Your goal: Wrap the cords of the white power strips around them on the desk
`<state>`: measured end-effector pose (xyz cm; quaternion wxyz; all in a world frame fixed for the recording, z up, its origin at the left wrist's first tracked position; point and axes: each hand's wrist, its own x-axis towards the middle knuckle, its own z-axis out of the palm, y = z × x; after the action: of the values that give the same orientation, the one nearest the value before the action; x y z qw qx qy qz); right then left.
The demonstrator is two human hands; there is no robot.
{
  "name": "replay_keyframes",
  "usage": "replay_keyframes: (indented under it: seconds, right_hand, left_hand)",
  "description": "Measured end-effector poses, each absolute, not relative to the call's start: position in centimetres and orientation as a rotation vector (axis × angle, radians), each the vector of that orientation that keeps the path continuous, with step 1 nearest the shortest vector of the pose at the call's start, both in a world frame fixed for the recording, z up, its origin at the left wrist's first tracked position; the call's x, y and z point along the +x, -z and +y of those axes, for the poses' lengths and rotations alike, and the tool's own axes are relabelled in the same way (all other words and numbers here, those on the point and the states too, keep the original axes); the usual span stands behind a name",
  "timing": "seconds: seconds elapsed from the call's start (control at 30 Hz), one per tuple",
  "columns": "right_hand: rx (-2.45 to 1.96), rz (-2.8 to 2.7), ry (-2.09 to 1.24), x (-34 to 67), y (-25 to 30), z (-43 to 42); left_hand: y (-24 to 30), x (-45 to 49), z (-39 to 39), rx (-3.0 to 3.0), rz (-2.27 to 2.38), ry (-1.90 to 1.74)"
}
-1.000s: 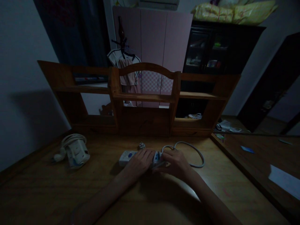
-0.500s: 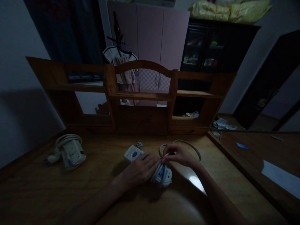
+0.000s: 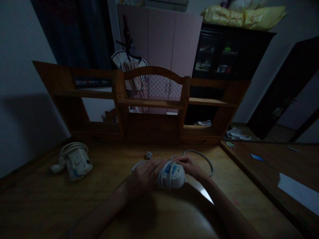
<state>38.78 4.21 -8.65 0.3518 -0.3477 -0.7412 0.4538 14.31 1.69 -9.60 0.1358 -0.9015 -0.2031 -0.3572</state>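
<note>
A white power strip [image 3: 177, 178] with blue-edged sockets is tilted up above the desk, its near end toward me. Loops of grey-white cord [image 3: 169, 177] go around its body. My left hand [image 3: 146, 172] is closed around the strip's middle and covers much of its far end. At the strip's right side, my right hand [image 3: 189, 166] has its fingers bent in on the cord; the fingertips are partly hidden behind the strip. A loose length of cord [image 3: 208, 162] curves over the desk beyond my right hand. The plug [image 3: 149, 154] lies behind my left hand.
A second white power strip [image 3: 79, 164] with coiled cord rests at the left of the wooden desk [image 3: 104, 199]. A wooden shelf unit [image 3: 151, 103] stands along the back edge. On the lower surface at right lie a white paper [image 3: 299, 192] and a blue card [image 3: 256, 157].
My left hand has raised and tilted the power strip, bringing its near end up. My right hand has moved slightly down and closer, to the strip's right side, with the cord.
</note>
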Motion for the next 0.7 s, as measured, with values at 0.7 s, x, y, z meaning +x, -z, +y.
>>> replay_keyframes:
  seconds: [0.7]
  right_hand:
    - [-1.017,-2.397,0.555,36.5,10.0,2.4]
  left_hand:
    - [8.3,14.2,4.0,-2.879,-1.922,1.795]
